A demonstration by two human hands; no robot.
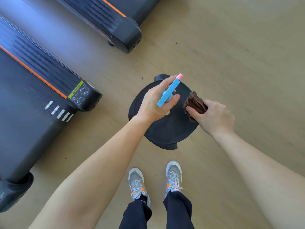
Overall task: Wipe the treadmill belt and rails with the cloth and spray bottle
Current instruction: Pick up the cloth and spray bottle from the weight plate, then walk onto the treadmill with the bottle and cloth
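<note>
Centrally, just above the middle of the frame, the spray bottle (168, 92) sits in the left hand (151, 104). Its blue head is tilted, with the pink nozzle pointing toward the upper right. The fingers curl round the bottle's neck and the thumb lies along its upper side. Just to the right of it, the brown cloth (195, 103) is bunched in the right hand (214, 116), pinched between thumb and curled fingers, with its folded edge sticking out toward the bottle. The two hands are near each other but not touching, and both hover over a round black stool (165, 129) standing on the floor.

The nearer treadmill (24, 129) fills the left side of the frame. Its dark belt (19, 100) runs from the left edge toward the lower left, with a row of short white stripes near its end. The side rail (42, 63) along it carries an orange line and ends in a rounded black cap bearing a yellow-green warning label (79, 92). The rail looks smeared by motion blur. A second treadmill (115, 22) lies across the upper left, its end cap reaching toward the top centre.

The pale wood floor (239, 47) covers the right half. At the bottom centre are two grey shoes (137, 182) with orange accents and dark trouser legs (178, 210).
</note>
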